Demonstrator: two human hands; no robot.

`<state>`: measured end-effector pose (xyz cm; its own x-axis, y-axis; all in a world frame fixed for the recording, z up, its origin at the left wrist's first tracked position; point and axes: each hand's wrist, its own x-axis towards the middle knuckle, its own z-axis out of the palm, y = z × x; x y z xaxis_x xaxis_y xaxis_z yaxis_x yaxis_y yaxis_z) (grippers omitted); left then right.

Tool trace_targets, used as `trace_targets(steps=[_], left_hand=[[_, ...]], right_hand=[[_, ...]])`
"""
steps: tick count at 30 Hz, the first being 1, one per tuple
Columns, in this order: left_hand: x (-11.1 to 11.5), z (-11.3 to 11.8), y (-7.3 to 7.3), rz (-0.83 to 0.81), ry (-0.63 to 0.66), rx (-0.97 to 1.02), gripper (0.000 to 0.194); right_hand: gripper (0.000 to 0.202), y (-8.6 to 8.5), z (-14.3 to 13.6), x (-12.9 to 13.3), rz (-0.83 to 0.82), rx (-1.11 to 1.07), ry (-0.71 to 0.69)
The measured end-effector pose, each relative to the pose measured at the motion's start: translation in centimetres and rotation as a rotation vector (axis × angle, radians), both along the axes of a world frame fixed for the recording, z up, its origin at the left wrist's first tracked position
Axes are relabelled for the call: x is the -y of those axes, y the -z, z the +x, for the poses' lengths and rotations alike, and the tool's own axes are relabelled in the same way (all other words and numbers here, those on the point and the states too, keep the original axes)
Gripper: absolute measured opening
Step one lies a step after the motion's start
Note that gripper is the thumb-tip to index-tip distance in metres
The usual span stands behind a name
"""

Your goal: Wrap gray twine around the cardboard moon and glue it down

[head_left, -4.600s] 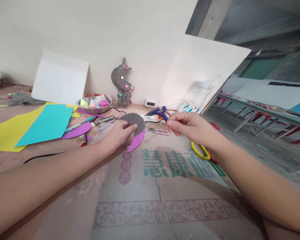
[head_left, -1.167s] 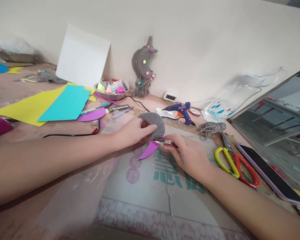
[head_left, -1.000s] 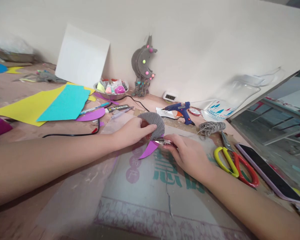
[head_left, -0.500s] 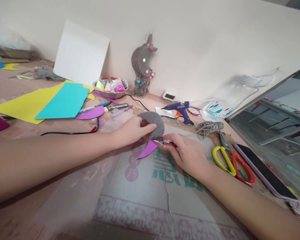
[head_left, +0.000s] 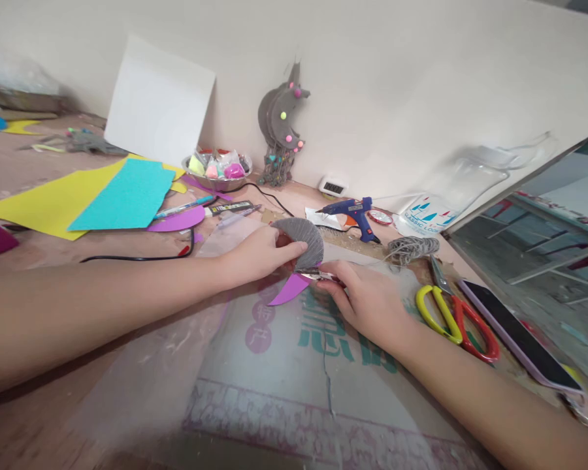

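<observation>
A crescent (head_left: 301, 236), its upper part covered in grey yarn, is pinched in my left hand (head_left: 269, 253) between thumb and fingers. Its lower tip is bare purple sheet (head_left: 289, 289), curving down to the left. My right hand (head_left: 357, 287) is closed on a small shiny metal tool (head_left: 316, 274), which lies against the crescent where the yarn meets the purple. Fingers cover most of that tool, so its kind is unclear. Beneath both hands lies a translucent plastic sheet (head_left: 259, 385) with printed green and purple characters.
Behind my hands are a blue glue gun (head_left: 350, 212) and a grey yarn bundle (head_left: 411, 250). Scissors (head_left: 448, 313) and a phone (head_left: 519, 333) lie right. Coloured sheets (head_left: 122, 196) and a bowl (head_left: 218, 177) are left. A decorated grey moon (head_left: 281, 121) hangs on the wall.
The crescent's purple tip has shifted slightly up and to the left. Both hands keep their holds, nearly in the same place.
</observation>
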<state>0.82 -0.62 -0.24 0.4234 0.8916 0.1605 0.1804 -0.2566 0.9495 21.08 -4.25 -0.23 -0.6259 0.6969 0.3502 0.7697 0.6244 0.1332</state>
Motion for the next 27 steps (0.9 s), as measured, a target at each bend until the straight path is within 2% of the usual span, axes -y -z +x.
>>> trace_targets(steps=[6,18,27], left_hand=[[-0.07,-0.14,-0.13,0.044,0.031,-0.028,0.017],[-0.06,-0.01,0.11,-0.027,0.046,0.032,0.017],[-0.34,-0.15,0.38,-0.019,0.032,0.085,0.016]], right_hand=[[0.019,0.02,0.06,-0.05,0.015,0.016,-0.04],[0.02,0.33,0.36,-0.01,0.057,0.03,-0.076],[0.022,0.06,0.18,0.21,0.078,-0.068,-0.028]])
